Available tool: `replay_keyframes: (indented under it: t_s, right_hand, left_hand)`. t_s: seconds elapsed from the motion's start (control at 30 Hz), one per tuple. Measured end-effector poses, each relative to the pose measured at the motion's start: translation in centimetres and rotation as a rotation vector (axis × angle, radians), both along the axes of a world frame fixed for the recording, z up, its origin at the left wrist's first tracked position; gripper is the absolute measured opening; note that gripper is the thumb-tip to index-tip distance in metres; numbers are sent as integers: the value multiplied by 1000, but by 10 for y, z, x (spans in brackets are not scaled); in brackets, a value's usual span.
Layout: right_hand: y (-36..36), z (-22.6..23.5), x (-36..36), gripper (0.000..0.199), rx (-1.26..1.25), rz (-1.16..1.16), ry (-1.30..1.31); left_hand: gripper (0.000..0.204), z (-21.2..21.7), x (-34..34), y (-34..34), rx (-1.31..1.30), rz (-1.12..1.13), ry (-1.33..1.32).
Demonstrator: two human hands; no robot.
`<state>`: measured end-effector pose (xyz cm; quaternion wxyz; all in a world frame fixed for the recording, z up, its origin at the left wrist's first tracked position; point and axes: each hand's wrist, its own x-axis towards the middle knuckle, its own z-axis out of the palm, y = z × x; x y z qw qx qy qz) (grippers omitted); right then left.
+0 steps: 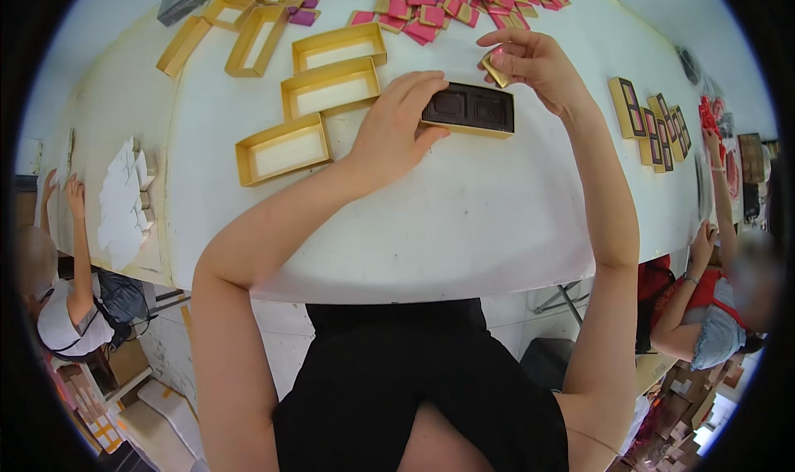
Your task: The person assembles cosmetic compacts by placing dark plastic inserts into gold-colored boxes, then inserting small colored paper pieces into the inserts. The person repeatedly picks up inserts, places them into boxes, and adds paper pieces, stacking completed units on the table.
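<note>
My left hand [391,132] is closed round the left end of a gold cardboard box [484,130], thumb on the near side and fingers over the far side. Inside the box lies a dark brown plastic tray [470,106] with square hollows; its left end is hidden under my fingers. Just beyond the box's right end, my right hand [534,65] pinches a small gold-and-pink piece [496,68] above the table, apart from the box. Three open gold boxes [284,147] with pale bottoms stand to the left of my left hand.
Pink-and-gold pieces [431,15] and purple ones [305,15] are heaped at the far side. More gold boxes [257,41] stand far left; boxes with dark trays [627,108] sit right. People work at both sides, one near white folded pieces [122,203].
</note>
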<state>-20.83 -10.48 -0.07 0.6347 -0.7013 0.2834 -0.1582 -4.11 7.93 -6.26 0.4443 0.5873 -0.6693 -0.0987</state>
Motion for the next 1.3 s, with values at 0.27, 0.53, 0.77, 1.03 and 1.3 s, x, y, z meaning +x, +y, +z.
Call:
replay_keyframes:
  t_s: [0.27, 0.53, 0.77, 1.03, 1.3]
  right_hand:
    - [54, 2, -28, 31, -707, -21, 90]
    - [75, -16, -38, 25, -1274, 158, 162]
    - [-39, 10, 114, 16, -1245, 0, 6]
    - [-116, -39, 209, 19, -1503, -199, 380]
    - [-95, 15, 180, 41, -1140, -72, 477]
  left_hand:
    - [53, -2, 0, -1, 14, -10, 16]
    - [55, -3, -3, -1, -26, 14, -5]
    - [55, 4, -3, -1, -15, -23, -23]
    - [56, 0, -2, 1, -48, -28, -28]
    - [53, -3, 0, 3, -49, 24, -44]
